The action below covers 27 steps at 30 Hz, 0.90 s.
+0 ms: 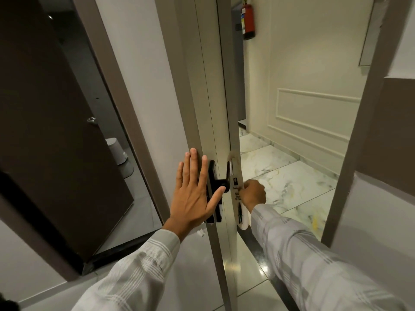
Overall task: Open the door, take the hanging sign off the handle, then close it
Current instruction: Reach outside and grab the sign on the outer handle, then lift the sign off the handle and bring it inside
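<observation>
The beige door (197, 90) stands ajar, seen nearly edge-on. My left hand (194, 190) lies flat and open against its inner face, thumb touching the black inner handle (221, 184) and lock plate. A white hanging sign (238, 176) with black print hangs from the outer handle (228, 170), its loop over the lever. My right hand (252, 193) reaches around the door edge and is closed on the sign's middle part. The sign's lower end shows below that hand.
A dark brown door (56, 131) stands open at the left onto a dim room with a white bin (116, 151). Beyond the doorway lie a marble corridor floor (292, 187), a panelled wall and a red fire extinguisher (248, 21). The door frame (350, 153) rises at right.
</observation>
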Tool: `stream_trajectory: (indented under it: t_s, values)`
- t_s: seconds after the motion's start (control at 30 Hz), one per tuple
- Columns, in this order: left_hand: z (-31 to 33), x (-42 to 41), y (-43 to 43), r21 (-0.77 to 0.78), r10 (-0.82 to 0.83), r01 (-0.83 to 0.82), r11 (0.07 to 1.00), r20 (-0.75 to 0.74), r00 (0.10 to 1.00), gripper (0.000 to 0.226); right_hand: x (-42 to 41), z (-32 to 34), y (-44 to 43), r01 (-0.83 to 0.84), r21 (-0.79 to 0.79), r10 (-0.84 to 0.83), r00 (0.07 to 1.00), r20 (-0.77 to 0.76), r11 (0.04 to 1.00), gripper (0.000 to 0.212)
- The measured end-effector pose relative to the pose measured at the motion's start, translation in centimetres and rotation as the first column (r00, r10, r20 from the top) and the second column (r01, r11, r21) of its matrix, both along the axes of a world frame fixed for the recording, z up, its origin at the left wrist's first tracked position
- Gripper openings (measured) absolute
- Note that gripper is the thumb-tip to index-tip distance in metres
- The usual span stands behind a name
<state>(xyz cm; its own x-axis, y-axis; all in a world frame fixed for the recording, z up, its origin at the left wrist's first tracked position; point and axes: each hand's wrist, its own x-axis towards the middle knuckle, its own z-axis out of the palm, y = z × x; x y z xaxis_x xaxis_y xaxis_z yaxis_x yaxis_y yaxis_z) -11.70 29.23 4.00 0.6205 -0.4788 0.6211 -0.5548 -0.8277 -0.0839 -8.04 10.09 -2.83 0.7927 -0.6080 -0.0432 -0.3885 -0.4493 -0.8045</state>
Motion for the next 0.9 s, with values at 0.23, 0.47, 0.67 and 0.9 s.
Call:
stream_trajectory:
  t_s: [0.23,0.47,0.67,0.9]
  values:
    - [-1.6,-3.8,-1.7,-0.113,-0.148,0.141,0.983,-0.054,0.988,0.080,-3.6,0.9,-2.3,0.056,0.097,-0.059,0.998,0.026,0.994,0.004]
    - [-7.0,-10.5,-9.0,-0.305,-0.419,0.287,0.908,-0.642,0.642,0.031,-18.1,-3.1,-7.3,0.000,0.598,-0.073,0.992,0.098,0.802,0.019]
    - [-11.5,-18.0,-15.3,-0.535,-0.543,0.116,0.837,-0.839,0.046,0.036,-33.7,-6.3,-8.2,0.011,0.794,-0.223,0.962,0.157,0.608,0.080]
    - [-14.6,-31.5,-19.4,-0.515,-0.467,0.238,0.824,-0.854,-0.230,0.024,-52.6,-11.4,-8.2,0.520,0.571,-0.625,0.780,-0.015,0.635,0.017]
